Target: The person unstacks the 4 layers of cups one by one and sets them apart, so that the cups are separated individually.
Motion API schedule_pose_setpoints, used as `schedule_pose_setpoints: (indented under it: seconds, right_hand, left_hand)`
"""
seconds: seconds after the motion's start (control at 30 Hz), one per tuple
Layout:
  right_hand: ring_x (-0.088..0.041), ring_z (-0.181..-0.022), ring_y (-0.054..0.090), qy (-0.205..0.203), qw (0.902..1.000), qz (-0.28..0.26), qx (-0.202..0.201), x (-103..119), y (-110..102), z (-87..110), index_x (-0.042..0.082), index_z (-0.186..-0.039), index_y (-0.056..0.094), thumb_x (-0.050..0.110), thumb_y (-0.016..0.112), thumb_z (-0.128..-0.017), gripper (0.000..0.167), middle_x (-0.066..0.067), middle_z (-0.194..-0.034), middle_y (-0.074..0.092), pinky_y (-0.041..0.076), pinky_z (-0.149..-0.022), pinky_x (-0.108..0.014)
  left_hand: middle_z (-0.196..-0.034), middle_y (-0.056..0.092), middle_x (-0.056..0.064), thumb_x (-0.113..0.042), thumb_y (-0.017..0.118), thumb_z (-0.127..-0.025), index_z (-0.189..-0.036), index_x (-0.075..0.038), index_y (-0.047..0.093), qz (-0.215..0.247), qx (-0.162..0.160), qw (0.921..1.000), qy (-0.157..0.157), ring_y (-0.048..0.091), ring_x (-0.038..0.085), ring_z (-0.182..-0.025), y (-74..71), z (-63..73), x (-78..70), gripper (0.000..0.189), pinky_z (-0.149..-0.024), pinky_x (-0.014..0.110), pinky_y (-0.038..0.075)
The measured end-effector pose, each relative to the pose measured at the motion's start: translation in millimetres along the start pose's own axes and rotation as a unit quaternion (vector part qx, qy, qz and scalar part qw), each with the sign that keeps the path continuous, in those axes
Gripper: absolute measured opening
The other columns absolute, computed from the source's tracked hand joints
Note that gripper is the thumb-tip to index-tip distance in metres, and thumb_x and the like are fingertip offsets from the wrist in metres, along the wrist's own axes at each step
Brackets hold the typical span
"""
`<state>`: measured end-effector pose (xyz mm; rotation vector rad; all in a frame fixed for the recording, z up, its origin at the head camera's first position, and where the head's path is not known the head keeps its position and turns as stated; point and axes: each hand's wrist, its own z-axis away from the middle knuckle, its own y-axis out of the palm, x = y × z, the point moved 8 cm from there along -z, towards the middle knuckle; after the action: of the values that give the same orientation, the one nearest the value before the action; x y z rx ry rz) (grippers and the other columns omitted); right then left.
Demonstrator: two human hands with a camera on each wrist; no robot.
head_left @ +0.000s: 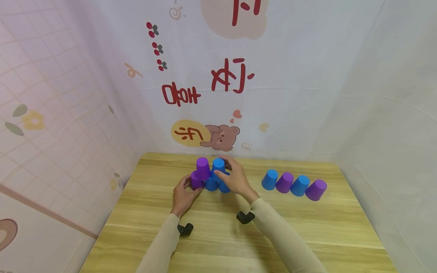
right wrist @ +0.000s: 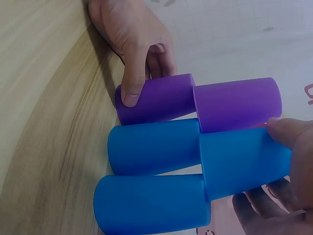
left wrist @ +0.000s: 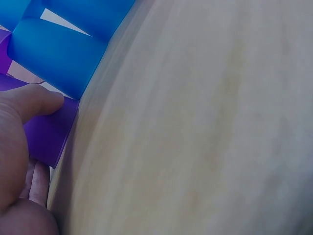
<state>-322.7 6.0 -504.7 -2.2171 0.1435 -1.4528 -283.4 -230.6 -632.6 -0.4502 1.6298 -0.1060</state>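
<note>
Upside-down plastic cups form two tiers on the table. Below stand a purple cup [right wrist: 156, 99], a middle blue cup [right wrist: 154, 147] and a right blue cup [right wrist: 151, 203]. On the upper tier, a purple cup [head_left: 203, 169] sits beside a blue cup [right wrist: 239, 159]. My left hand [head_left: 183, 196] grips the lower purple cup between thumb and fingers, near its rim. My right hand [head_left: 237, 179] holds the upper blue cup, thumb on the near side and fingers behind. That cup rests across the two lower blue ones; in the head view my right hand partly covers the right one.
To the right stands a row of upside-down cups: a blue one [head_left: 269, 179], a purple one [head_left: 285, 182], another blue one [head_left: 300, 185] and another purple one [head_left: 316, 190]. A printed cloth [head_left: 290, 94] hangs behind the wooden table [head_left: 211, 239] and along both sides.
</note>
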Motion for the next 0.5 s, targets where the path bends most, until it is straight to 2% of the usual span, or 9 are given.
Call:
schedule_pose_setpoints:
  seconds: [0.5]
  right_hand:
    - [-0.037, -0.137, 0.075, 0.008, 0.9999, -0.004, 0.010, -0.2, -0.4, -1.1, 0.004, -0.154, 0.062, 0.014, 0.084, -0.103, 0.056, -0.018, -0.145, 0.075, 0.064, -0.116, -0.052]
  left_hand:
    - [-0.157, 0.070, 0.017, -0.010, 0.095, -0.092, -0.156, -0.010, 0.063, 0.001, -0.005, 1.0000, 0.001, 0.071, 0.038, -0.144, 1.1, 1.1, -1.8, 0.071, -0.127, 0.053, 0.057]
